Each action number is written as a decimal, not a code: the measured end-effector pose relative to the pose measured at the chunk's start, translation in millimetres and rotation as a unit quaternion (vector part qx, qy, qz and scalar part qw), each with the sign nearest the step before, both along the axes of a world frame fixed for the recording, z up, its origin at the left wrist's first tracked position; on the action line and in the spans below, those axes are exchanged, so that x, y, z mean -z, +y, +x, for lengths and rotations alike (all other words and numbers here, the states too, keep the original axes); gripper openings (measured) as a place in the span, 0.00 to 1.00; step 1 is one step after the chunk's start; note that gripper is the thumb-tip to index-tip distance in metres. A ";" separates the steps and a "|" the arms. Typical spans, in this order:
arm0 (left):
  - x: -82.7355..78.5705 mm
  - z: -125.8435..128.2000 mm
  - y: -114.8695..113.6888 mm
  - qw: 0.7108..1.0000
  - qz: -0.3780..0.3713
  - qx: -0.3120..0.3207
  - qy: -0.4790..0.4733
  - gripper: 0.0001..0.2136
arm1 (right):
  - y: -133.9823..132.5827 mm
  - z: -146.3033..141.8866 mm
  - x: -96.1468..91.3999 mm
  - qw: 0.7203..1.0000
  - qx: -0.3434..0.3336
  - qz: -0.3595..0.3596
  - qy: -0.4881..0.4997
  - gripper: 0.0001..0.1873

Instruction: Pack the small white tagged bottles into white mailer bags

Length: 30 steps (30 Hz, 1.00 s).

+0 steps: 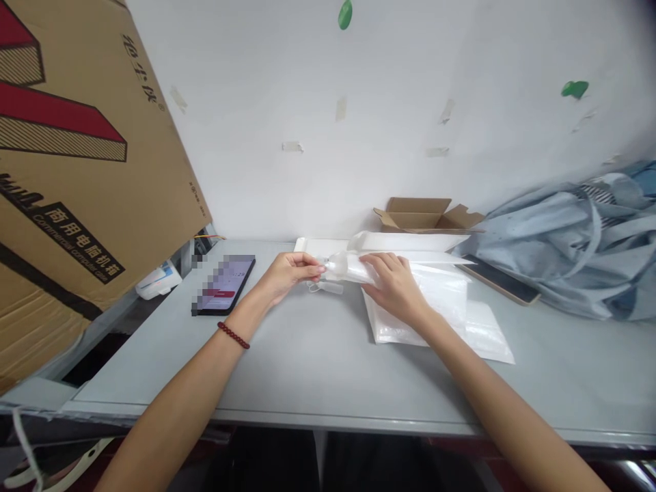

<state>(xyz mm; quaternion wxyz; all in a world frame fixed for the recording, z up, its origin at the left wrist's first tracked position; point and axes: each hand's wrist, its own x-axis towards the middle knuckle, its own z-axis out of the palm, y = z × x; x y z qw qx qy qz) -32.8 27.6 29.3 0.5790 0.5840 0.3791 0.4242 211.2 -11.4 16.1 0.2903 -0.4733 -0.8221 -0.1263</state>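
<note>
A large printed cardboard box [76, 171] is leaned over the left end of the grey tabletop [318, 369]. A dark phone [225, 283] is laid flat near it, with a small white device [158, 280] just beyond the edge. A small open carton [425, 213] is set against the white wall. On the right, a grey-blue garment [574, 239] is heaped, and a flat dark slab [499, 280] is placed beside it. Tape scraps [292, 146] and a green mark [345, 14] are stuck to the wall.

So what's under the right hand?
A clear plastic bag on a stack of flat bags on the grey table. The right hand hides the bag's middle.
</note>
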 end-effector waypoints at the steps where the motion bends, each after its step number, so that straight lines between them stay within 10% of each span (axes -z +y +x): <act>1: 2.3 3.7 -1.4 1.000 -0.006 0.008 -0.001 0.13 | -1.0 -1.2 -0.7 1.000 -0.007 0.004 0.012 0.20; 7: 12.7 21.4 -8.8 0.991 0.079 -0.066 0.086 0.12 | -4.8 -7.5 -1.1 0.998 -0.032 0.030 0.042 0.18; 11: 17.0 27.4 -14.6 0.929 0.220 -0.161 0.250 0.10 | -5.5 -10.4 2.4 0.997 -0.048 0.039 0.036 0.17; 17: 14.8 32.5 -22.8 0.918 0.216 -0.043 0.329 0.13 | -5.6 -12.7 6.5 0.997 -0.067 0.043 0.018 0.17; 22: 11.3 20.8 -11.9 0.929 0.207 -0.072 0.300 0.14 | -3.8 -9.1 4.2 0.998 -0.048 0.034 0.027 0.16; 30: 22.9 2.5 -0.4 0.853 0.210 0.006 0.477 0.11 | 0.4 -1.4 3.3 0.999 -0.021 0.024 0.042 0.17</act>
